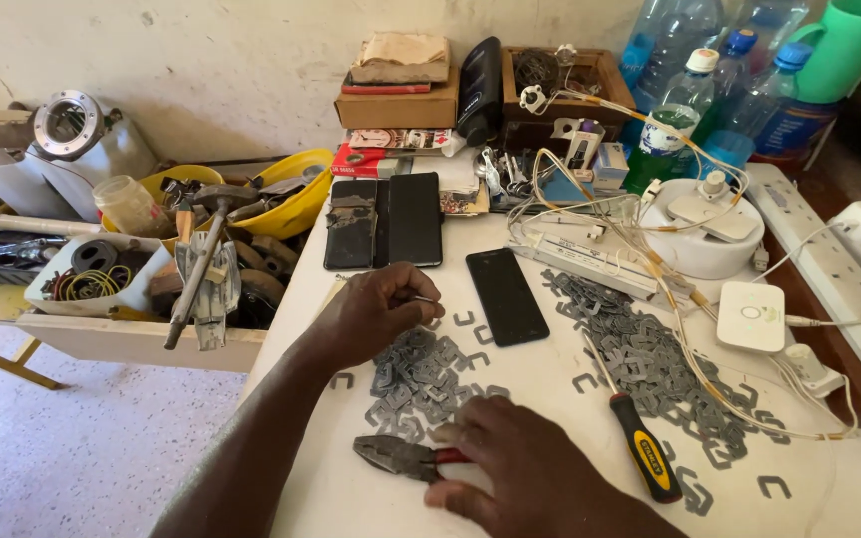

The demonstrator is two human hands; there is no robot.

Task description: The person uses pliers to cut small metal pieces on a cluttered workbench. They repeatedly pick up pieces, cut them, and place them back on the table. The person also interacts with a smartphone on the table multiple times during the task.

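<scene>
My left hand (379, 311) hovers over a small pile of grey U-shaped metal pieces (421, 381) on the white table (351, 498). Its fingertips pinch one thin metal piece (427, 299). Nearer to me, my right hand (522, 470) lies over the red handles of a pair of pliers (393, 455), whose dark jaws point left. A larger heap of the same metal pieces (640, 349) spreads to the right. A screwdriver with a yellow and black handle (646, 454) lies between that heap and my right hand.
A black phone (506, 296) lies just beyond the piles, with two more dark phones (391, 221) behind it. Tangled wires, a white round device (705, 234), a white box (751, 315) and a power strip (829, 269) crowd the right. Bottles (675, 120) stand at the back. A tray of tools (132, 334) sits left.
</scene>
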